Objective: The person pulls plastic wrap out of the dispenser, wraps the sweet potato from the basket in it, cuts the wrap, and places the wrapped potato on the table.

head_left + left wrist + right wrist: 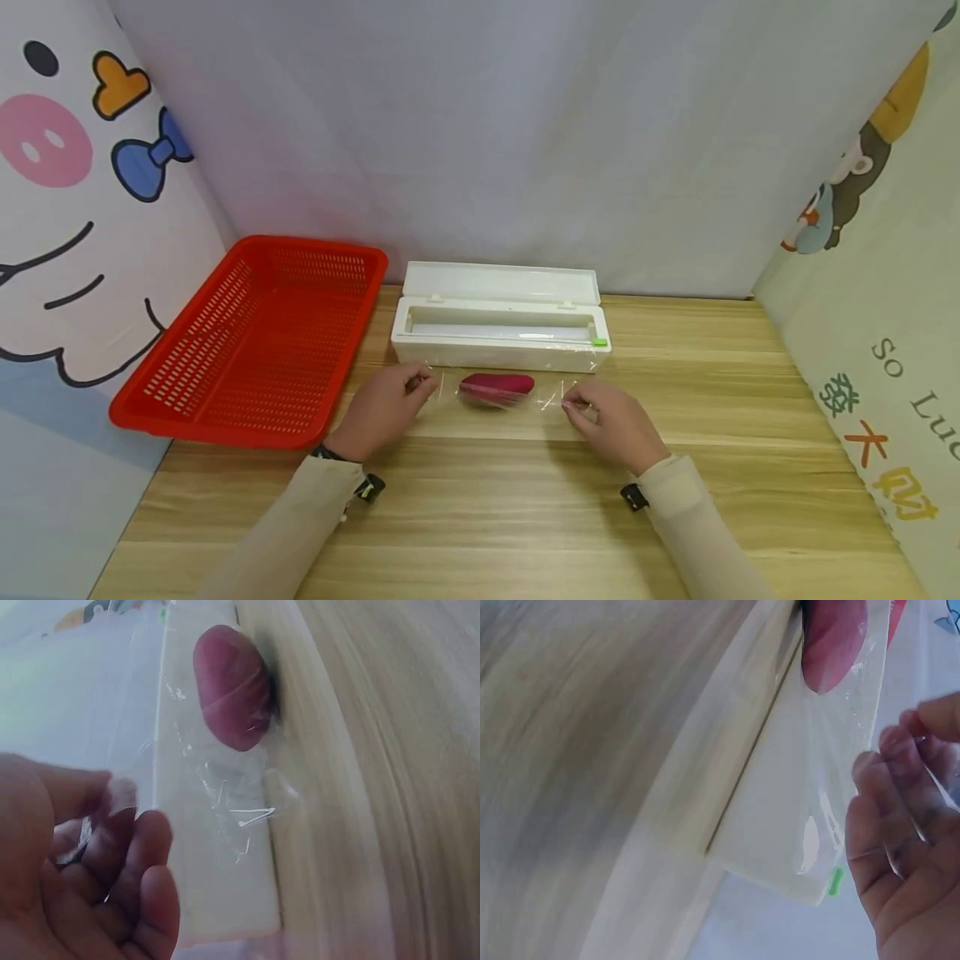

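Observation:
A dark pink, oblong sweet potato (pixel 497 388) lies in front of the white cling film box, with a sheet of clear cling film (pixel 551 395) over and around it. To its left, my left hand (pixel 384 410) pinches one end of the film between thumb and forefinger. My right hand (pixel 617 423) pinches the opposite end on the right. In the left wrist view the film glints in creases below the sweet potato (pixel 234 688). The right wrist view shows the film as a smooth sheet beside the curled fingers (pixel 866 825).
The white cling film box (pixel 502 357) stands with its lid (pixel 501 283) raised and a green slider (pixel 599 342) at its right end. A red perforated basket (pixel 360 333) sits on the left of the wooden table (pixel 495 517). A pale curtain hangs behind.

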Motion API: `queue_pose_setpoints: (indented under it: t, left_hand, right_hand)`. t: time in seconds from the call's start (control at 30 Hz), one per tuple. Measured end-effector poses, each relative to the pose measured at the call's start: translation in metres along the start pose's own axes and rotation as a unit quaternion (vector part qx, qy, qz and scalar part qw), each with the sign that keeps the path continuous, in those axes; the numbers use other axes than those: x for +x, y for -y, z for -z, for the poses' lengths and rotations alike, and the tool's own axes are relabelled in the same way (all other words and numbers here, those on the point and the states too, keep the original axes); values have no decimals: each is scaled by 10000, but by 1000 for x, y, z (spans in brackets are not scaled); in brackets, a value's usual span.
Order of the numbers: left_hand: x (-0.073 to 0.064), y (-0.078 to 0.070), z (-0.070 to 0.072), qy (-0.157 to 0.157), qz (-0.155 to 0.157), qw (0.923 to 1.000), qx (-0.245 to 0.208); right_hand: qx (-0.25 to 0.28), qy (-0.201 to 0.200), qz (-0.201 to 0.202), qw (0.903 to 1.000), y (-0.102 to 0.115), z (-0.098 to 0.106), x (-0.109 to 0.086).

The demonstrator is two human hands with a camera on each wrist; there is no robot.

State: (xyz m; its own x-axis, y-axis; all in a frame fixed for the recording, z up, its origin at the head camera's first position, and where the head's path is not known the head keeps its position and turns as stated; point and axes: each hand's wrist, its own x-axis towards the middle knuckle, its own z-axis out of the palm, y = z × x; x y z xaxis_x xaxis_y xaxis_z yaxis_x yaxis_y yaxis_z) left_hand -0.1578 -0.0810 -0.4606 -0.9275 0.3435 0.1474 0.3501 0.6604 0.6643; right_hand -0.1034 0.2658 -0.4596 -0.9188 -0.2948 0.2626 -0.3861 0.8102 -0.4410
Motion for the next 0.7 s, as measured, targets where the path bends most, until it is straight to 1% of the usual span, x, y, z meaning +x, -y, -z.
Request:
queue_pose_setpoints:
  t: [0.03, 0.1, 0.17, 0.23, 0.3, 0.4, 0.5, 0.63, 0.7]
  left_hand:
    - [2, 1, -1, -90, 153, 9998, -90]
    - [8, 3, -3, -328, 435, 9982, -251]
    - [13, 5, -7, -566, 643, 9959, -297]
    - [18, 5, -10, -737, 818, 9935, -283]
    - [23, 7, -13, -842, 935, 9919, -191]
    - [28, 10, -19, -852, 1129, 9899, -39]
    - [31, 15, -24, -785, 1261, 9889, -2]
    - [34, 18, -30, -572, 1420, 9882, -100]
    - [36, 18, -31, -493, 1520, 9871, -67]
  right_hand:
    - [29, -88, -35, 10000, -1, -1, 0]
    - [161, -256, -244, 9992, -4, -2, 3]
    - [380, -400, -615, 9966, -6, -4, 6]
    - [600, -563, -1029, 9913, -7, -6, 11]
    - [781, -768, -1453, 9833, -7, -7, 16]
    - [837, -1028, -1972, 9714, -8, -9, 22]
    - [784, -1229, -2290, 9624, -9, -11, 24]
    - [619, -1352, -2460, 9578, -10, -13, 24]
    - [497, -1614, -2374, 9566, -10, -13, 24]
